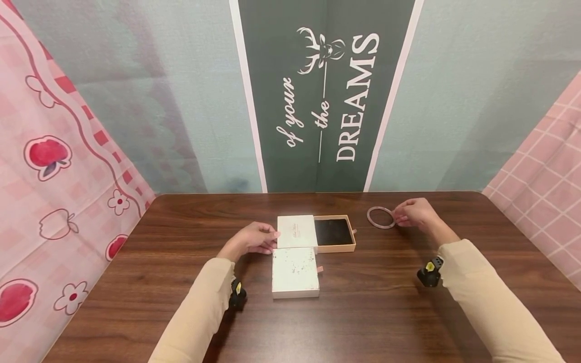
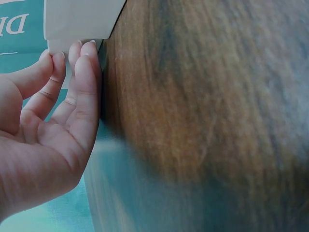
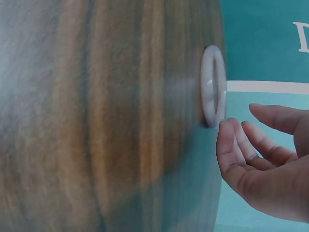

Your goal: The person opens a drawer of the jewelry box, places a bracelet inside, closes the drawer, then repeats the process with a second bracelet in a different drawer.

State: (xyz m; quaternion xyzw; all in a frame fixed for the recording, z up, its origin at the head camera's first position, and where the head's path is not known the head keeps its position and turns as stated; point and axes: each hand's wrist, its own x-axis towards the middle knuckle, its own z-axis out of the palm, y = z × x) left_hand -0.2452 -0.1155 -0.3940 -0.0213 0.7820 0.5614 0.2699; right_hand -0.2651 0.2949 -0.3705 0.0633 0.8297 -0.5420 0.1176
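My left hand point(image 1: 254, 238) is at the left end of a white cardboard box sleeve point(image 1: 296, 232). Its fingertips touch the sleeve's end, the thumb by the upper edge, in the left wrist view too. From the sleeve's right side a drawer point(image 1: 335, 249) sticks out, with a black lining point(image 1: 333, 232) inside. Farther right lies a pale pinkish bangle point(image 1: 372, 222), flat on the table. Beside its right edge is my right hand point(image 1: 415, 214). In the right wrist view the fingertips meet or nearly meet the bangle point(image 3: 207, 87), and the thumb stands apart.
A second white box point(image 1: 295, 275), speckled on top, lies directly in front of the first, with a pink ribbon tab point(image 1: 320, 269) on its right. The brown wooden table point(image 1: 363, 312) ends at a green printed cloth point(image 1: 213, 101) behind. Pink patterned cloths point(image 1: 68, 201) hang at both sides.
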